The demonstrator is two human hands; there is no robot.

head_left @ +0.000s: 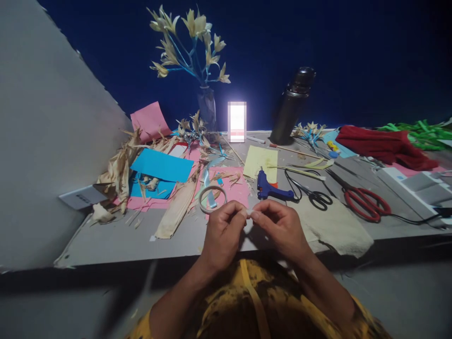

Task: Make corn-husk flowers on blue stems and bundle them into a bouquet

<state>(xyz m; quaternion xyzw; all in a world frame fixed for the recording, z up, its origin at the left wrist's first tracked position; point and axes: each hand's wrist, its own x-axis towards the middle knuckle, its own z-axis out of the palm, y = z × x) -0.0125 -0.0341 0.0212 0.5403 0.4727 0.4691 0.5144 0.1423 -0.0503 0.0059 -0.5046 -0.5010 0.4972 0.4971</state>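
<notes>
One blue plastic hot-glue gun (270,189). Right of it, two pairs of scissors: a black-handled pair (319,197) and a red-handled pair (367,205). Left of it, one pale tape ring (212,198). Behind it, one glass vase (207,109) and one dark metal flask (293,106). In front of it, two hands, left hand (221,235) and right hand (280,230), pinching one small pale scrap (249,213).

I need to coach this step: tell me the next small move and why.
Probably ease the hands apart to pull the small pale strip taut: the left hand and right hand both pinch it, fingertips almost touching, near the tape roll.
</notes>
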